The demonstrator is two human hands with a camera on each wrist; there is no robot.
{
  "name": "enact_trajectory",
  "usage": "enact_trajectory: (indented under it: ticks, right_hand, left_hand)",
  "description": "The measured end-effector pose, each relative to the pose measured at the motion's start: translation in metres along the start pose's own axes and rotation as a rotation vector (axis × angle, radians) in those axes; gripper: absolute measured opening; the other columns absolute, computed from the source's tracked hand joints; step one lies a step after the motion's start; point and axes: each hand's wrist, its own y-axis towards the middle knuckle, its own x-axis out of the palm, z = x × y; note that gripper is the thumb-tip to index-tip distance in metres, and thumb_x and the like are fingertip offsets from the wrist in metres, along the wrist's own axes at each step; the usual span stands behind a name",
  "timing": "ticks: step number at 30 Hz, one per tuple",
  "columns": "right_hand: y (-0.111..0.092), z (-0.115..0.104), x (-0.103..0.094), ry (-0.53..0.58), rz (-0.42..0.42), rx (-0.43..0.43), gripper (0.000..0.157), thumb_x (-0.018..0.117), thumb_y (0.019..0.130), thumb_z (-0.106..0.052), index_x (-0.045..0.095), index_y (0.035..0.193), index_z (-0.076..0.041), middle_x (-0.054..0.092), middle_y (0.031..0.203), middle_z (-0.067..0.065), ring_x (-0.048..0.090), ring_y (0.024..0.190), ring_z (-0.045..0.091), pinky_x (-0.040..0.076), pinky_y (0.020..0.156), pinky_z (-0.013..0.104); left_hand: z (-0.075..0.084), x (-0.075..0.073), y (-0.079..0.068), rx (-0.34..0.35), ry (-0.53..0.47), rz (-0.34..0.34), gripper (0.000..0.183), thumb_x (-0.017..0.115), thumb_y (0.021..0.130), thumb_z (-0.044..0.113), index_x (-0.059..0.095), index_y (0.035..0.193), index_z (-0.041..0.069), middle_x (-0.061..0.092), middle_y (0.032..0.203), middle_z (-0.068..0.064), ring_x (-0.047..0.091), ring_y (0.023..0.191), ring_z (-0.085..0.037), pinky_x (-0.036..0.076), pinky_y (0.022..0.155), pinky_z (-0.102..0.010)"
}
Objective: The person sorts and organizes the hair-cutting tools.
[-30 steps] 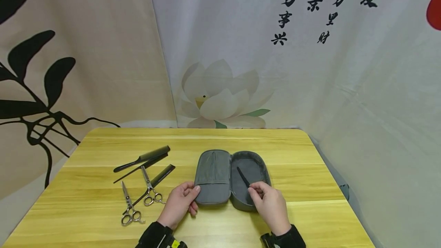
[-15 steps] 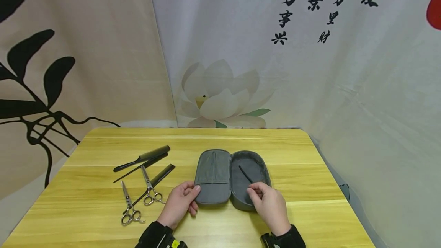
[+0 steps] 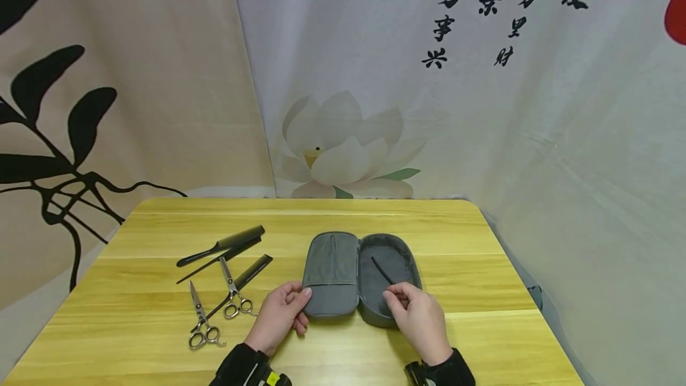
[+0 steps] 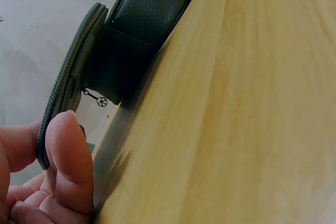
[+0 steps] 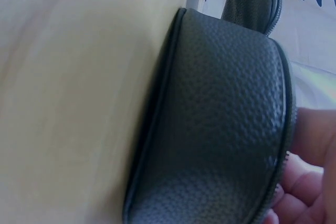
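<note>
A dark grey zip case lies unfolded in front of me, its pocketed lid to the left of the deeper half. My left hand pinches the lid's lower left corner between thumb and fingers; the left wrist view has that lid edge raised off the table. Over the deeper half, my right hand pinches a thin, slightly curved black strip, whose lower end the fingers hide. In the right wrist view, the case's pebbled side wall fills the middle, with the right fingers at its zipped rim.
Left of the case, two pairs of haircutting scissors, one nearer and one farther, lie by a comb. Behind them are a wide-handled comb and a thin-tailed comb. A printed cloth hangs beyond the wooden table.
The black strip in my right hand has turned and shifted slightly right, now looking thinner and more curved. My left hand and the case stay in place.
</note>
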Motion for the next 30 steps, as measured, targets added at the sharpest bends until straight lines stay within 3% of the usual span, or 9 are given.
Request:
enact_trajectory:
  ticks: [8,12,18,23,27,30]
  right_hand:
    - [0.002,-0.001,-0.001,0.011,-0.009,0.005,0.009,0.079,0.099,-0.024,0.081,0.092,-0.020,0.074,0.077,-0.012,0.062,0.066,-0.003,0.049,0.059,0.019]
    - [0.003,-0.001,-0.001,0.038,0.018,-0.005,0.006,0.082,0.096,-0.021,0.080,0.091,-0.021,0.071,0.073,-0.013,0.057,0.062,-0.005,0.047,0.057,0.019]
    - [0.002,-0.001,-0.001,0.092,0.058,-0.082,0.005,0.083,0.095,-0.019,0.080,0.091,-0.020,0.064,0.070,-0.015,0.050,0.059,-0.005,0.045,0.055,0.019]
    - [0.000,-0.001,-0.002,0.106,0.088,-0.148,0.004,0.081,0.096,-0.019,0.081,0.092,-0.017,0.062,0.072,-0.016,0.048,0.060,-0.006,0.043,0.055,0.019]
    - [-0.001,0.000,-0.002,0.101,0.136,-0.198,0.004,0.081,0.096,-0.018,0.080,0.093,-0.019,0.062,0.073,-0.017,0.047,0.062,-0.008,0.043,0.054,0.017]
    - [-0.002,0.001,-0.001,0.106,0.169,-0.236,0.007,0.082,0.095,-0.015,0.080,0.093,-0.020,0.061,0.073,-0.017,0.046,0.062,-0.008,0.042,0.054,0.015]
  left_hand:
    - [0.001,0.000,0.000,0.002,0.017,0.013,0.045,0.067,0.108,0.026,0.058,0.139,-0.005,0.066,0.080,-0.005,0.061,0.057,-0.019,0.058,0.051,-0.032]
    - [0.004,-0.002,-0.003,0.010,0.073,0.056,0.047,0.071,0.105,0.028,0.060,0.139,-0.003,0.067,0.082,-0.006,0.060,0.054,-0.019,0.056,0.047,-0.033]
    - [0.012,-0.005,-0.011,0.035,0.242,0.122,0.045,0.073,0.103,0.034,0.065,0.135,0.002,0.068,0.084,-0.011,0.057,0.048,-0.018,0.054,0.043,-0.035]
    - [0.019,-0.006,-0.015,0.055,0.393,0.139,0.047,0.074,0.102,0.035,0.065,0.134,0.002,0.072,0.092,-0.006,0.055,0.045,-0.018,0.053,0.048,-0.034]
    - [0.024,-0.010,-0.018,0.109,0.577,0.187,0.049,0.074,0.102,0.038,0.067,0.134,0.001,0.074,0.097,-0.002,0.062,0.064,-0.012,0.056,0.067,-0.034]
    - [0.027,-0.015,-0.020,0.135,0.676,0.220,0.050,0.074,0.102,0.038,0.067,0.135,0.002,0.074,0.098,-0.001,0.060,0.076,-0.010,0.052,0.071,-0.032]
